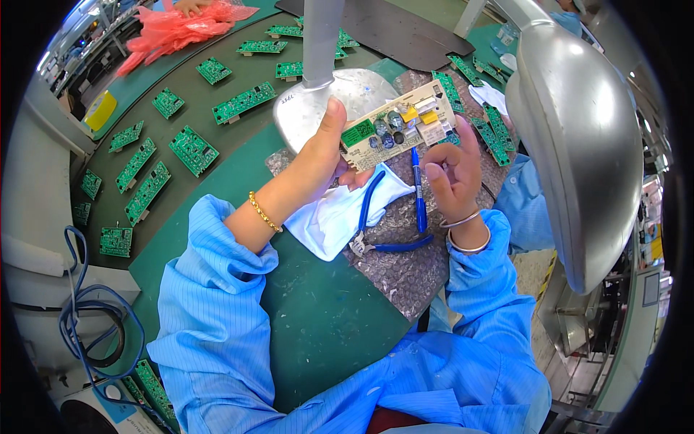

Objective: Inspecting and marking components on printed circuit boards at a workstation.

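Note:
My left hand [325, 155] holds up a pale circuit board [400, 124] by its left end, thumb on top. The board carries blue capacitors, yellow blocks and a green patch. My right hand [454, 170] is at the board's right end with fingers curled, fingertips close to or touching its edge; I cannot tell whether it grips. Below the board lie a blue pen [418, 189], blue-handled cutters [376, 220] and a white cloth [336, 213] on a sheet of bubble wrap [405, 267].
Several green circuit boards [192, 150] lie spread over the green bench [318, 318] at left and back. A lamp head [578, 137] hangs at right, its round base [340, 98] behind the board. Pink bags [181, 29] lie far left; blue cable [83, 311] coils at lower left.

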Demonstrator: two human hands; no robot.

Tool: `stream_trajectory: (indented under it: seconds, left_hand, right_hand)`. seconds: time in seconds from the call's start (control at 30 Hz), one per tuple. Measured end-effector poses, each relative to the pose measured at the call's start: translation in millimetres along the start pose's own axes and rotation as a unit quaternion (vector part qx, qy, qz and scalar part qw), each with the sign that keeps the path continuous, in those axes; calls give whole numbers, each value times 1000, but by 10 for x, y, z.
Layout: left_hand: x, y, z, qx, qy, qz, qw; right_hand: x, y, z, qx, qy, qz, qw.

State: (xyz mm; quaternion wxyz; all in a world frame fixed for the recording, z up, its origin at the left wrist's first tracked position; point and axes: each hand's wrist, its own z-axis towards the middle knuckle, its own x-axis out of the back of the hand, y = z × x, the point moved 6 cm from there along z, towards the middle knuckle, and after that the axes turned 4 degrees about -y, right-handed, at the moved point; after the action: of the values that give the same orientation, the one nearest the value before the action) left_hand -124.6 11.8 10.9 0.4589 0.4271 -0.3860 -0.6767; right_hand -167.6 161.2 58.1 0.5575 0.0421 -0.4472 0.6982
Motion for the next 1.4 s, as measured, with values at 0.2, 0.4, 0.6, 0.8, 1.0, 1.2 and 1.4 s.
stream_trajectory:
  seconds: [0.2, 0.4, 0.6, 0.8, 1.0, 1.2, 1.4]
  left_hand:
    - [-7, -71, -28, 119, 5, -238, 964]
    - [-14, -157, -28, 157, -10, -334, 929]
    - [-186, -128, 32, 151, -107, -388, 903]
    - [-243, -151, 118, 147, -72, -298, 940]
    - [-286, -190, 135, 158, -101, -254, 949]
    - [-268, -188, 142, 144, -107, -261, 948]
    - [-251, -239, 160, 135, -96, -226, 960]
  right_hand:
    - [-13, -22, 3, 38, -47, -34, 998]
    - [-3, 28, -36, 33, -28, -34, 998]
    - [193, -83, 7, 92, 3, -247, 965]
    - [278, 109, -48, -49, 118, 22, 992]
    - [320, 127, -77, -31, 98, -13, 995]
    - [301, 139, -73, -37, 100, -6, 994]
    - [313, 154, -89, -27, 94, 18, 995]
